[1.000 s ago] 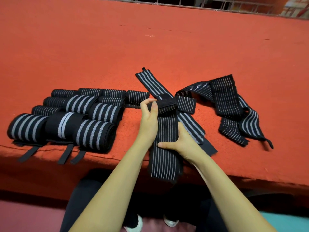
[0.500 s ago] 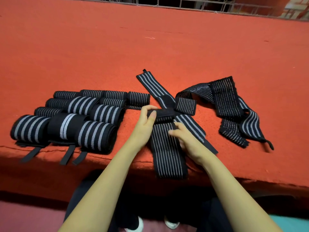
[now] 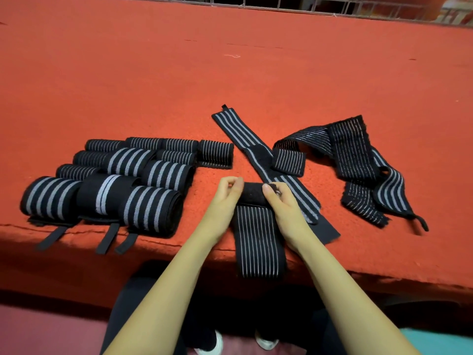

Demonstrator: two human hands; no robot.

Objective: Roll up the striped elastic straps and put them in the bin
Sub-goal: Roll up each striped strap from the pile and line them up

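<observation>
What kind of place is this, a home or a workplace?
Probably a packing bench in a small workshop, though that is not certain: a wide table covered in red felt, many rolled straps laid in rows, and a metal grille behind it.

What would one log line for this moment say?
strap: partly rolled | left hand: grips roll end | right hand: grips other end | tail: hangs off table | bin: not in view

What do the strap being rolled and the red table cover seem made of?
The strap: likely woven elastic, matte black with thin pale stripes; its rolled end looks fuzzy, perhaps hook-and-loop. The table cover: probably felt or short-pile carpet, matte orange-red, grainy, with a ragged front edge.
</observation>
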